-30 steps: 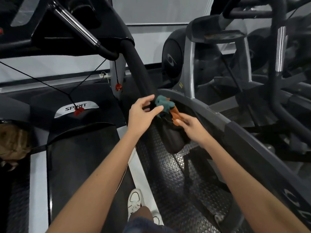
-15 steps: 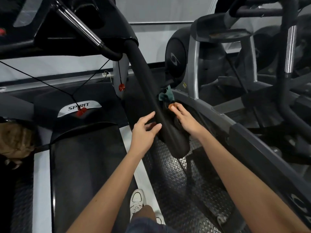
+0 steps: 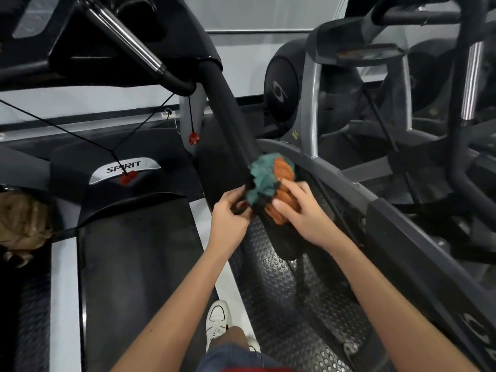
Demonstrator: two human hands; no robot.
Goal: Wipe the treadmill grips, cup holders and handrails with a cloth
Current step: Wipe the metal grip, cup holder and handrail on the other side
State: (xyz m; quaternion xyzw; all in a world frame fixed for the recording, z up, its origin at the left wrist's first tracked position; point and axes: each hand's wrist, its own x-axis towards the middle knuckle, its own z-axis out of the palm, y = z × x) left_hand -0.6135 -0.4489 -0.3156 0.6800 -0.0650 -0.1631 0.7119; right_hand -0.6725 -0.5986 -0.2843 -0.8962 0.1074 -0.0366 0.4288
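Note:
A teal and orange cloth is bunched around the lower part of the treadmill's black right handrail. My right hand presses the orange part against the rail with curled fingers. On the rail's left side, my left hand pinches the cloth's lower edge. The rail's rounded end sticks out below both hands. A chrome pulse grip runs across the console at upper left.
The treadmill belt and the SPIRIT motor cover lie to the left, with red safety clips on cords. An elliptical machine and its dark frame stand close on the right. Studded rubber floor lies between them, and my white shoe.
The cloth has come from behind the handrail onto its front. My right hand moved over it and my left hand rose to take its edge.

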